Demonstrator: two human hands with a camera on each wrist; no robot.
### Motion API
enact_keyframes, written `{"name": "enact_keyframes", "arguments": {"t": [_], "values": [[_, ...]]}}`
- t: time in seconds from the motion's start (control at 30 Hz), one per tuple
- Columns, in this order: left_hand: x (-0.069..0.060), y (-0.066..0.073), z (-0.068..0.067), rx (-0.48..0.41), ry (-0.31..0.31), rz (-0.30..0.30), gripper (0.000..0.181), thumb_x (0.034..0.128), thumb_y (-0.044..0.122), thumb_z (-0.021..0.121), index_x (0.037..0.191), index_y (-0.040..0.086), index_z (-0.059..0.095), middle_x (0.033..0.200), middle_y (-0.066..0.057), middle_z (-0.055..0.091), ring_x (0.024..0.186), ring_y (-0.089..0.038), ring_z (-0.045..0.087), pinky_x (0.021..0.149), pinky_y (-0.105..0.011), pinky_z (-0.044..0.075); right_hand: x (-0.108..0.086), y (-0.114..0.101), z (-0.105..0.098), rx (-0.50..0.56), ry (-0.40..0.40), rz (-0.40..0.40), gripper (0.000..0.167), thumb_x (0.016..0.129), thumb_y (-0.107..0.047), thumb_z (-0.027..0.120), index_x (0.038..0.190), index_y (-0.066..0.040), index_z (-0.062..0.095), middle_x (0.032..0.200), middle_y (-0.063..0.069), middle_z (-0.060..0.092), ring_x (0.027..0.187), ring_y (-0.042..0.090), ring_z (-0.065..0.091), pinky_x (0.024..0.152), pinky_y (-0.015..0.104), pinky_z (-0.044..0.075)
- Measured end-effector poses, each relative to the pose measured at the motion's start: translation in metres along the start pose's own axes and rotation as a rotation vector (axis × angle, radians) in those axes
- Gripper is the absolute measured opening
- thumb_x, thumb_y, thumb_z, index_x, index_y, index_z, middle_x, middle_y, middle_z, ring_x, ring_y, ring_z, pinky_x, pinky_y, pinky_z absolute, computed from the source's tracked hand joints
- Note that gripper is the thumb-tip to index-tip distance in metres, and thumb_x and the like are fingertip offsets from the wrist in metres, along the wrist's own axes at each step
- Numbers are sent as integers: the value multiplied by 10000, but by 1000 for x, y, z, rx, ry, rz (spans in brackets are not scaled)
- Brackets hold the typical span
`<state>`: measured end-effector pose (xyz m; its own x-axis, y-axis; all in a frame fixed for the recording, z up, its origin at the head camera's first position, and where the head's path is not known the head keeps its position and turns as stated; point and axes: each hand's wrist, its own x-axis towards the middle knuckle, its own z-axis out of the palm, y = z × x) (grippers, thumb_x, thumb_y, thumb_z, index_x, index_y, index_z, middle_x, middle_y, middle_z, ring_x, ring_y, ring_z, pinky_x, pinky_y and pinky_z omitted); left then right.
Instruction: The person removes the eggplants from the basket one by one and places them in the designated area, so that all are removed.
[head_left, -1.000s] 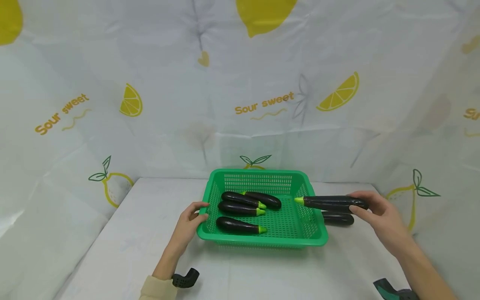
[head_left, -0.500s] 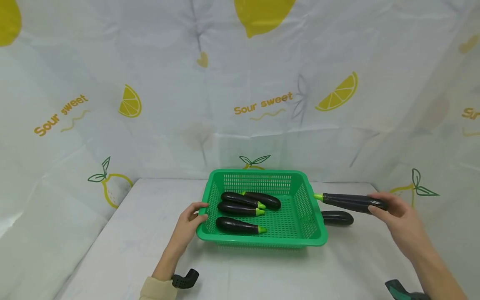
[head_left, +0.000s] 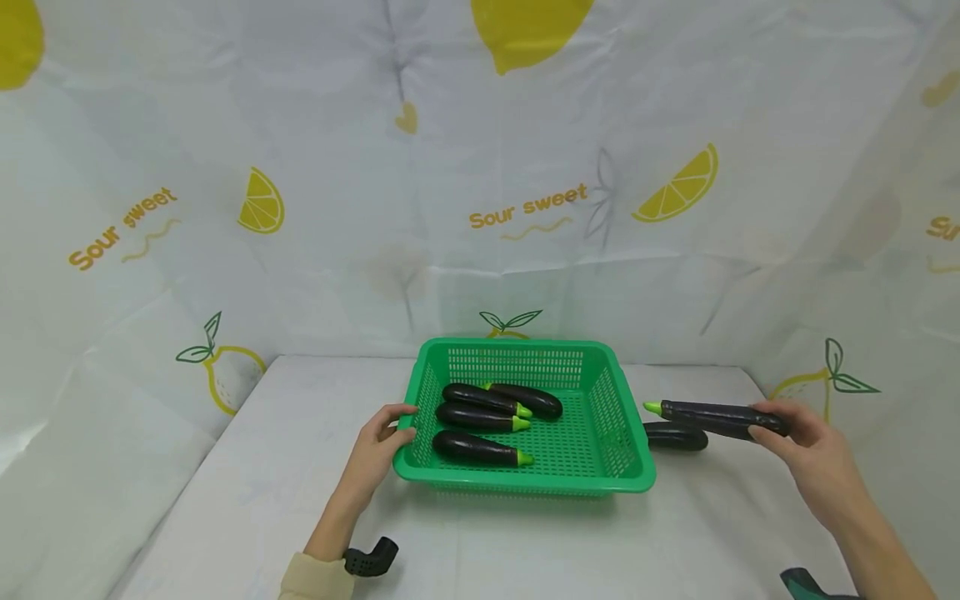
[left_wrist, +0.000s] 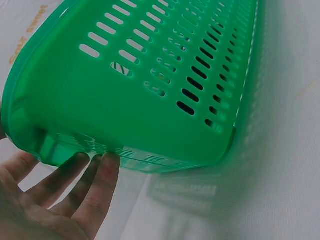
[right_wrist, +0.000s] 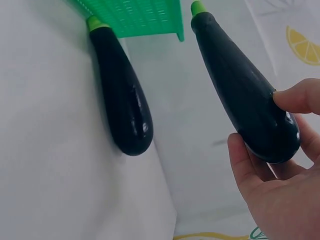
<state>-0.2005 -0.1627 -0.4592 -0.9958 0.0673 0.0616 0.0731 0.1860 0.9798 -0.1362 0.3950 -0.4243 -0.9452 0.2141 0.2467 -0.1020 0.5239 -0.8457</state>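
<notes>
My right hand holds a dark eggplant by its thick end, above the table and to the right of the green basket. In the right wrist view the thumb is on one side of this held eggplant and the fingers on the other; its green stem points away from the palm. A second eggplant lies on the table against the basket's right side. My left hand grips the basket's left rim. The left wrist view shows its fingertips against the basket's outer wall.
Several eggplants lie inside the basket, mostly toward its left half. The white table meets a lemon-printed white sheet at the back and both sides.
My right hand has carried the eggplant rightward from over the basket's right rim, and a little lower since half a second ago. The left hand and basket stay put.
</notes>
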Motion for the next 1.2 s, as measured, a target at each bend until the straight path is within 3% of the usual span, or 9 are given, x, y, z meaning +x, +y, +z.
{"name": "enact_keyframes", "arguments": {"t": [0.23,0.5,0.77,0.87,0.93,1.0,1.07,1.2], "values": [[0,-1,0,4,2,1,340,988,165,656,1324,122,629,1409,-99,571,1178,-263,629,901,-348,497,-2,14,3,119,-23,-8,270,961,-45,696,1225,-82,649,1098,-270,588,996,-104,541,802,55,396],[1,-2,1,7,-1,3,334,989,168,654,1321,132,633,1412,-91,571,1188,-262,627,911,-354,494,-3,24,12,-21,-72,47,315,982,-173,701,1242,-28,598,1103,-275,529,1001,-119,486,761,82,408],[0,0,1,15,7,0,339,992,165,652,1328,120,628,1403,-101,575,1172,-260,631,899,-347,497,-5,26,25,-44,-114,88,413,980,-254,708,1256,24,580,1089,-240,559,1003,-128,478,771,117,421],[0,1,1,9,6,-1,336,992,160,652,1325,121,631,1393,-100,582,1163,-261,634,896,-341,494,-5,24,33,-65,-122,117,476,984,-307,699,1278,41,562,1198,-36,595,1130,47,509,962,333,479],[0,1,1,10,7,-1,334,991,161,653,1322,123,632,1390,-100,584,1161,-261,634,894,-340,495,-5,23,38,-82,-133,140,509,988,-339,689,1297,41,550,1290,124,569,1247,229,485,1040,538,424],[0,1,1,10,8,0,332,991,161,654,1320,124,633,1391,-99,583,1166,-259,633,897,-339,494,-5,23,43,-73,-149,155,520,994,-331,682,1312,52,534,1372,271,495,1321,431,401,1032,716,316],[-1,0,1,12,8,1,330,991,161,653,1319,127,634,1392,-97,583,1170,-259,631,900,-340,493,-5,23,47,-74,-167,163,522,997,-314,677,1321,64,522,1415,331,447,1349,533,340,1045,737,277],[-1,0,1,19,11,4,334,993,161,650,1324,121,630,1395,-104,581,1175,-261,629,898,-345,493,-4,24,52,-77,-196,165,534,987,-298,690,1332,71,517,1453,363,411,1382,563,308,1060,741,245]]}}
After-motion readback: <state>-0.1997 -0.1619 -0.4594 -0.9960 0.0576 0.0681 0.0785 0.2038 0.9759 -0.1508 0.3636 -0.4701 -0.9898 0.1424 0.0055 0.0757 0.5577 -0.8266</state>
